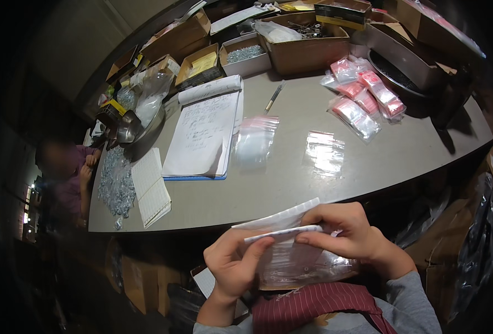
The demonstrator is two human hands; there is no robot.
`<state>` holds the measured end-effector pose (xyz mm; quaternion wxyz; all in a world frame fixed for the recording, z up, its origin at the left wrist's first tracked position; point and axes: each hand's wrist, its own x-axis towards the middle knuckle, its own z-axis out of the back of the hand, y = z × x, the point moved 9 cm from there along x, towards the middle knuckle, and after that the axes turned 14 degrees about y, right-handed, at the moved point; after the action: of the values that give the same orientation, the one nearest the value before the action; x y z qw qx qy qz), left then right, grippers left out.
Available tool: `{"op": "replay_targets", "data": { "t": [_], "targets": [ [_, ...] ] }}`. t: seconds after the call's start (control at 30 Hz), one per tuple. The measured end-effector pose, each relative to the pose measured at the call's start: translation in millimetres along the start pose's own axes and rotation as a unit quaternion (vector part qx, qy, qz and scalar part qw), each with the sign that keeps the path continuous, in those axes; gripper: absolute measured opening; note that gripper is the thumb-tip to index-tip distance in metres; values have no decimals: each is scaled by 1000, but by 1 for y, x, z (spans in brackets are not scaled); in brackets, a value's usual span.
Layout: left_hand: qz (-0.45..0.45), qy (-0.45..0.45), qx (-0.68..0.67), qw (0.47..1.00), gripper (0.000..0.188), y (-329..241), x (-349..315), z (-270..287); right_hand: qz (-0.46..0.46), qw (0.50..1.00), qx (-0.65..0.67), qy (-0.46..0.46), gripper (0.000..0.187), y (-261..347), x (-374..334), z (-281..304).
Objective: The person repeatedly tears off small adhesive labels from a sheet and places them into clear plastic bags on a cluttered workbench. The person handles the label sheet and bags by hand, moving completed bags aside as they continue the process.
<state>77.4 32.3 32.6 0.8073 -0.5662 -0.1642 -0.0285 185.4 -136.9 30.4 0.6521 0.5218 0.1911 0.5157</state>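
In front of my body, just off the table's near edge, both hands grip a folded white paper. My left hand pinches its left side, thumb in front and fingers behind. At the other side my right hand does the same, its thumb along the rolled front edge. Clear plastic lies below the paper over my lap; whether it is joined to the paper I cannot tell. On the table ahead are a stack of clear zip bags and a smaller stack of zip bags.
An open notepad and a pen lie mid-table. Red-and-clear bag packs sit right. Leftward are loose small bagged parts, a folded paper booklet and a metal bowl. Boxes line the back. Another person sits left.
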Motion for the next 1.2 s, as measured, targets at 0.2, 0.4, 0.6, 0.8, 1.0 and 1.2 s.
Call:
{"op": "replay_targets", "data": {
  "t": [0.2, 0.4, 0.6, 0.8, 1.0, 1.2],
  "targets": [
    [39, -4, -78, 996, 15, 12, 4, -5, -51, 997, 53, 27, 19, -22, -6, -1],
    [33, -23, -56, 998, 14, 18, 6, -5, -99, 980, 173, -10, 12, -40, -12, 4],
    [-10, -21, -24, 999, 13, 13, 7, -8, -92, 976, 191, -52, 14, -48, -33, 35],
    [-32, 31, -24, 999, 12, -4, 9, -17, -102, 978, 180, 26, 25, -55, -21, 28],
    [-59, 80, 24, 995, 17, -18, 18, -25, -88, 929, 355, -54, 26, -62, -30, 6],
    [16, 110, 15, 994, 14, -7, 15, -30, -78, 952, 296, -15, 27, -61, -33, 3]
  ]
}}
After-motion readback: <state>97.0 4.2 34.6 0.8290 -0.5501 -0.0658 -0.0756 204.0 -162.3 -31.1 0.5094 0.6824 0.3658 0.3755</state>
